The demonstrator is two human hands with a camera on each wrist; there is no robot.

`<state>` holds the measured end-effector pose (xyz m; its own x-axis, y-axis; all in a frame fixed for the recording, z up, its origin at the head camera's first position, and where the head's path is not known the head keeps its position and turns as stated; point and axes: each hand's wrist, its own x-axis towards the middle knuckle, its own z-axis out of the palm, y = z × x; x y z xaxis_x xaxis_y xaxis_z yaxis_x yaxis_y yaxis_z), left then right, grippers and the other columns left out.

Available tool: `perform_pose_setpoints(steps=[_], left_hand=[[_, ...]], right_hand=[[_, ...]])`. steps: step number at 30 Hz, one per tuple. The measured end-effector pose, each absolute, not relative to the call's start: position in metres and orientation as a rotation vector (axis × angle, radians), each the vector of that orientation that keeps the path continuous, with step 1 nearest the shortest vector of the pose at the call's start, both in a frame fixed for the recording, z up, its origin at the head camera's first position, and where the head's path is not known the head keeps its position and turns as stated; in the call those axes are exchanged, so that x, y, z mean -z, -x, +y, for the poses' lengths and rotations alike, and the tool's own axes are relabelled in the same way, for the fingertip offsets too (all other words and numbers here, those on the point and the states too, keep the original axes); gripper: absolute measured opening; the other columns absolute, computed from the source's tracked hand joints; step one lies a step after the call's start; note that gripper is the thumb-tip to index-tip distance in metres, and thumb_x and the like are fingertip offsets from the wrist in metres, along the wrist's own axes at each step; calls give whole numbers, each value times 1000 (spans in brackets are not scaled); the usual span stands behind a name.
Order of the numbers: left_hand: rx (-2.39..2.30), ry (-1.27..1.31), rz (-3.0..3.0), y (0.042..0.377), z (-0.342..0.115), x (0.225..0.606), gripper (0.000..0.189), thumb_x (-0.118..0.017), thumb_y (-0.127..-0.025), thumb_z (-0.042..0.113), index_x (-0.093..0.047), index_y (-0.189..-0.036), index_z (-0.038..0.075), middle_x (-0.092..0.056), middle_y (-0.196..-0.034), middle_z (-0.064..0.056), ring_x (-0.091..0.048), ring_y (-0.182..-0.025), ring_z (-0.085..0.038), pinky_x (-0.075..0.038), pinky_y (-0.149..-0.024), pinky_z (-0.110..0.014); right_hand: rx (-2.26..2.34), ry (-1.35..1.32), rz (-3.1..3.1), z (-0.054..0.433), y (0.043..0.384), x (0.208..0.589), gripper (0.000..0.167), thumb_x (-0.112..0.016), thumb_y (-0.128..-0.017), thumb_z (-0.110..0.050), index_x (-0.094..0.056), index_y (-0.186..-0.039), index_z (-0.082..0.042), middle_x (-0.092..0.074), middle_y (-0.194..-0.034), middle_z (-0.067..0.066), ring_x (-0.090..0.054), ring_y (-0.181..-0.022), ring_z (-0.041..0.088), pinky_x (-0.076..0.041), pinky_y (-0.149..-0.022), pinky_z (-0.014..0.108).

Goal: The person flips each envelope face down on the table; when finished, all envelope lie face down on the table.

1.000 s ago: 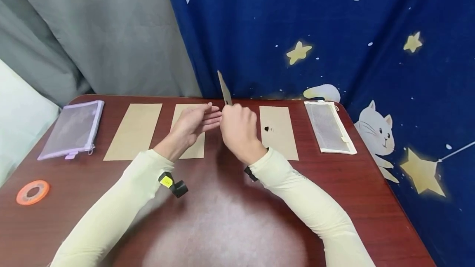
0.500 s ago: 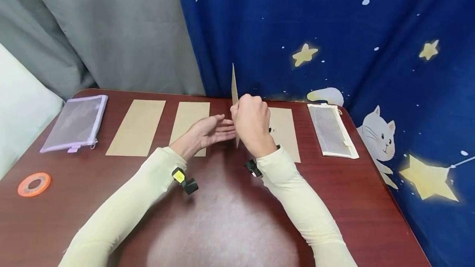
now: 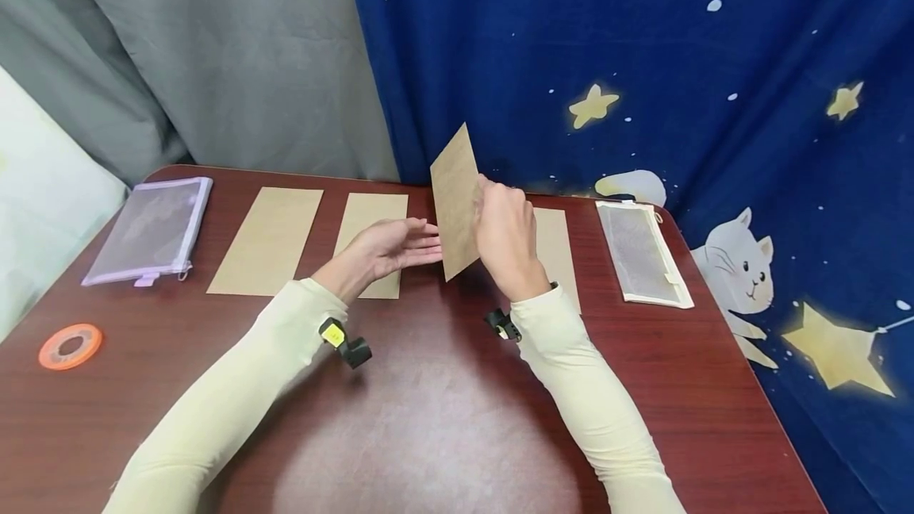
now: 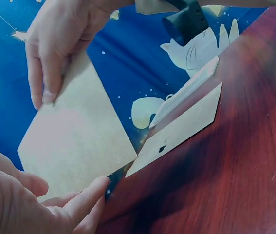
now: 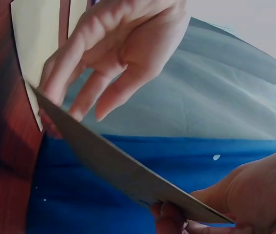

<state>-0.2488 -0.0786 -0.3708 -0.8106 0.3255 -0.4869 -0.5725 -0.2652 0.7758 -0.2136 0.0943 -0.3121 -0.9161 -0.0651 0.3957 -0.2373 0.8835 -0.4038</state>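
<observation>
Orange ring point(image 3: 71, 347) sits far left of the left grip, on the person's side of it; purple mesh pouch point(image 3: 150, 227) also far left, beyond the ring. Left card point(image 3: 267, 242) lies flat on the worktop point(image 3: 428, 403), left of the left grip and apart from it. Middle card point(image 3: 373, 208) also flat, partly hidden below the left grip. Left grip point(image 3: 391, 251): fingers extended, tips at the left edge of the held card point(image 3: 455, 212), not clamped; can't tell how firm the contact is. Held card stands steeply between the two grips, plain face to the person. Right grip point(image 3: 505, 236) pinches its right edge, thumb on one side, fingers on the other. To do it well: let the right pinch carry the card, use left fingertips as a light guide only, turn from the wrist. Squeezing inward from both edges could bow it. Lower corner looks clear of the worktop; I'd leave that margin so it can't snag the right card point(image 3: 555, 240), flat, partly hidden behind the right grip. White mesh pouch point(image 3: 643, 252) lies well right of the right grip.
</observation>
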Motion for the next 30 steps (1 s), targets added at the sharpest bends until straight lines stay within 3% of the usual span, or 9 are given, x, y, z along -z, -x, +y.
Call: perform_pose_setpoints(steps=[2,5,8,15,21,26,30], left_hand=[[-2091,295,1496,249,-81,369,47,-35,-110,15,-36,-151,-7,-39,-155,-27,-51,-135,-37,-42,-116,-44],[-2056,259,1628,249,-85,366,43,-41,-108,11,-43,-147,-8,-50,-143,-27,-65,-113,-29,-49,-110,-43],[-2010,217,1750,248,-88,364,40,-49,-104,5,-49,-142,-9,-59,-127,-20,-70,-94,-18,-52,-105,-40],[-1973,145,1929,249,-93,361,42,-57,-96,-7,-54,-139,-8,-66,-108,-11,-71,-84,-11,-56,-99,-40],[-1995,121,2072,252,-95,363,37,-66,-92,-7,-62,-128,-11,-70,-84,0,-71,-71,-5,-58,-94,-38],[-2037,156,2092,256,-95,367,35,-70,-90,-6,-65,-124,-12,-72,-79,2,-72,-68,-4,-59,-91,-36],[-2057,205,2079,258,-93,371,33,-72,-89,-5,-67,-121,-12,-73,-77,3,-72,-67,-3,-60,-89,-34]], right_hand=[[-717,-214,-2666,99,216,315,32,-62,-99,-9,-69,-130,-7,-74,-118,17,-72,-88,37,-59,-70,47],[-902,-212,-2597,106,223,322,30,-68,-96,-11,-72,-125,-8,-75,-111,15,-72,-82,31,-57,-66,42],[-1087,-203,-2492,114,232,329,25,-74,-92,-15,-77,-115,-8,-76,-103,14,-73,-84,25,-57,-70,36],[-1395,-27,-2405,132,247,340,13,-80,-86,-16,-82,-97,-9,-79,-95,11,-76,-79,20,-57,-65,21],[-1715,85,-2370,140,254,355,13,-79,-86,-8,-80,-95,1,-77,-96,19,-76,-73,21,-65,-76,35],[-1827,183,-2371,143,257,368,13,-79,-85,-5,-79,-96,3,-76,-100,20,-76,-82,27,-64,-74,29],[-1870,221,-2368,143,258,378,14,-77,-85,-1,-78,-98,5,-75,-105,21,-76,-79,24,-63,-83,40]])
